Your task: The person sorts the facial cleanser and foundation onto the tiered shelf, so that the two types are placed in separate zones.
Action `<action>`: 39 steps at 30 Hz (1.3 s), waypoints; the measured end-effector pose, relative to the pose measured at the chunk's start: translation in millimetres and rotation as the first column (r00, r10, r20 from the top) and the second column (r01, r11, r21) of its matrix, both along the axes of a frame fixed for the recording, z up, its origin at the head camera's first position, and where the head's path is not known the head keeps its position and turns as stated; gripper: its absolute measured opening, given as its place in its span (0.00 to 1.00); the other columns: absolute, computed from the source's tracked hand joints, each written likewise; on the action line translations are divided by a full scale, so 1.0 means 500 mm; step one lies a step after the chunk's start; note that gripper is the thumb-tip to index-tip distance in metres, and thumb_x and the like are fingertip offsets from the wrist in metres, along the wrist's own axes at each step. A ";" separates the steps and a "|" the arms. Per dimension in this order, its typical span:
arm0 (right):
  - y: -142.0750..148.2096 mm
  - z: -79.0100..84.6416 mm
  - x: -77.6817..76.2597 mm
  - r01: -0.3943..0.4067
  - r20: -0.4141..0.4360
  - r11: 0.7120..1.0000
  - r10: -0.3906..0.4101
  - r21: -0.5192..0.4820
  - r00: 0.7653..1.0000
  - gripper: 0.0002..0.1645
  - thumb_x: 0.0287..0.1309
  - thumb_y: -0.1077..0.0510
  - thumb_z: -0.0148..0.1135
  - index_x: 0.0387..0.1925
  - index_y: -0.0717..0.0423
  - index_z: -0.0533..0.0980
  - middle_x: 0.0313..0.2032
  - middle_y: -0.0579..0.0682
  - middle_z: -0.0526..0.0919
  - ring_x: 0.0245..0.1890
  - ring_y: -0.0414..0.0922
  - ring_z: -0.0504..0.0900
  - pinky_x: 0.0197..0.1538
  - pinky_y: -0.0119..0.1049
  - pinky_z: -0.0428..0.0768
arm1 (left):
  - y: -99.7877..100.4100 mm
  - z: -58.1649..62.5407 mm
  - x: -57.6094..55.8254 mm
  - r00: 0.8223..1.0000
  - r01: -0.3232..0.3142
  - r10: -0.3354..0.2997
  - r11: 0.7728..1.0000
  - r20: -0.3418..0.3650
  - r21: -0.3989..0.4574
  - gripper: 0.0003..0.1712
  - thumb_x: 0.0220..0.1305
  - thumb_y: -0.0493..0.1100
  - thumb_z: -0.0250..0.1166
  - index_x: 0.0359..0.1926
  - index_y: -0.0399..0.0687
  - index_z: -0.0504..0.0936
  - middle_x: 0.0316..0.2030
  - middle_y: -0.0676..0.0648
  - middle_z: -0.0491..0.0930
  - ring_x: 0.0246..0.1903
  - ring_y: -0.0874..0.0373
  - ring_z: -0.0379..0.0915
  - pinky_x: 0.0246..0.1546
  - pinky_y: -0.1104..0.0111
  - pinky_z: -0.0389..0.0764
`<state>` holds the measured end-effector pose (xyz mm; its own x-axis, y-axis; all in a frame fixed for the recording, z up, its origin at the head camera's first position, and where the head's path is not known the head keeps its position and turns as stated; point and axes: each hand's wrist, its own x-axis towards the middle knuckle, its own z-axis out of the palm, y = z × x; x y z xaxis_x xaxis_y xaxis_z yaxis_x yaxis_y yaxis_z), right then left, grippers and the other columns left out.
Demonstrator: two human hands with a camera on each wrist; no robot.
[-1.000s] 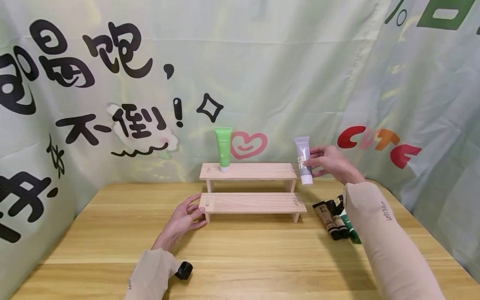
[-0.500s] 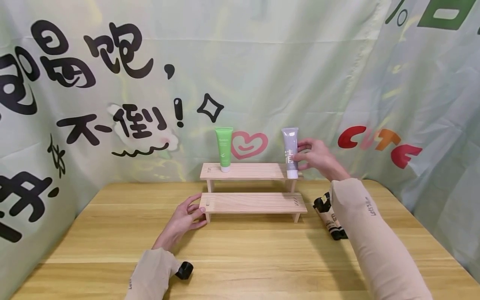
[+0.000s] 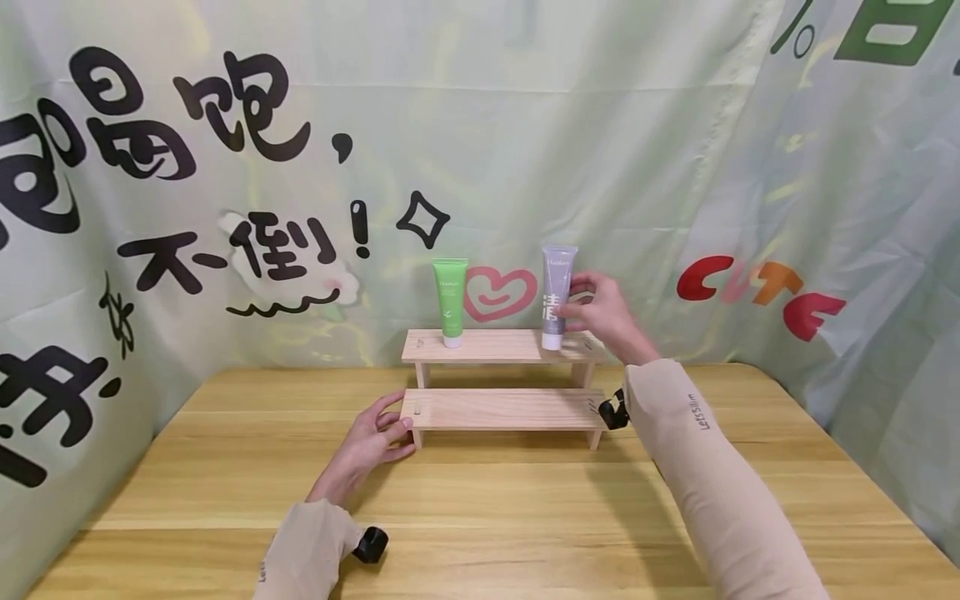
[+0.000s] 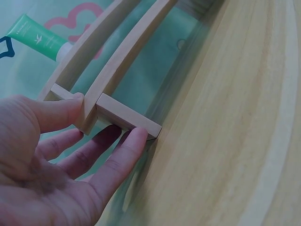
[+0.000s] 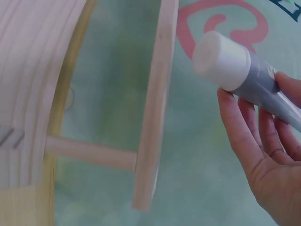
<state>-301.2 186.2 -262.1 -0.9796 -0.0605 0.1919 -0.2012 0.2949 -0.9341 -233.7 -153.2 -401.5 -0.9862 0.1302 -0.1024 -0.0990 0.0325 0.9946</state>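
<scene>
The right hand (image 3: pixel 602 312) pinches a purple tube (image 3: pixel 557 283) over the upper shelf (image 3: pixel 498 344), toward the end on the person's right. The thumb bears on one side of the tube, and the fingers, slightly spaced, back the other. My right wrist view shows the white cap (image 5: pixel 221 61) facing the shelf, seemingly just apart from it. The left hand (image 3: pixel 369 437) holds the end of the lower shelf (image 3: pixel 495 408) between thumb and fingers, the thumb on its edge, the fingers spread, one tip against the leg (image 4: pixel 127 114).

As I judge it, the step in hand is standing the tube on its cap. I would lower it straight down, the cap's flat face square to the shelf and well in from the front edge. I would first correct its slight lean toward the right hand, since a tall body on a small cap could tip. A soft pinch should serve best; squeezing may bend the body.

The tube is pale lilac and glossy, flat at its top, rounder toward the cap. Bold white lettering marks its lower half, partly behind a fingertip; I cannot read the small print. A green tube (image 3: pixel 451 296) stands on the same shelf, well apart, with a pink heart (image 3: pixel 474 302) on the backdrop (image 3: pixel 525 150) between them.
</scene>
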 end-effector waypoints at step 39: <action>-0.098 -0.065 -0.016 0.036 -0.250 0.998 -0.024 0.047 0.968 0.25 0.57 0.76 0.66 0.55 0.70 0.69 0.48 0.66 0.78 0.50 0.59 0.77 0.62 0.54 0.72 | 0.002 0.003 0.000 1.000 0.000 0.000 1.000 -0.002 -0.009 0.31 0.76 0.29 0.54 0.76 0.36 0.58 0.59 0.28 0.72 0.50 0.43 0.77 0.47 0.53 0.85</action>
<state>-309.0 137.4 -294.8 -0.9027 -0.0477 0.4277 -0.4162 0.3497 -0.8393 -233.6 -152.4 -400.0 -0.9864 0.1291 -0.1014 -0.0968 0.0417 0.9944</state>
